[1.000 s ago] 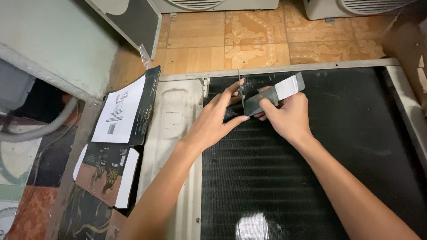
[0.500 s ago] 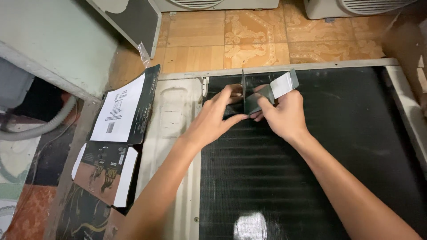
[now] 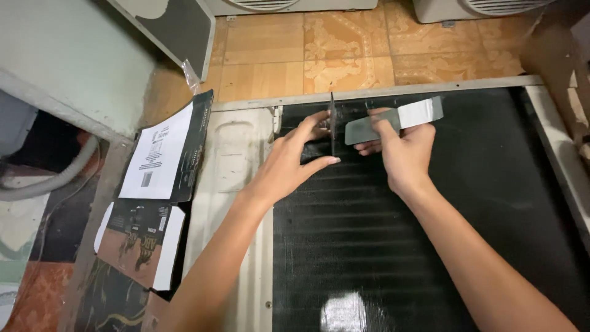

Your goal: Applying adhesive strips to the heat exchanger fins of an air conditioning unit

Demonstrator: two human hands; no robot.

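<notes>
My left hand pinches a thin dark strip that stands on edge over the black finned coil panel. My right hand grips a flat grey metal piece, which slants up to the right, its lighter end sticking out past my fingers. Both hands sit close together near the panel's far left corner. The panel lies flat in a pale metal frame.
Folded cardboard with a white printed sheet lies left of the frame, more printed cardboard below it. A grey hose curves at far left. Tiled floor lies beyond, with white appliance casings at the top.
The two pieces, held overlapping before, have come apart: the dark strip now stands upright in my left hand, and the grey piece has shifted right with my right hand.
</notes>
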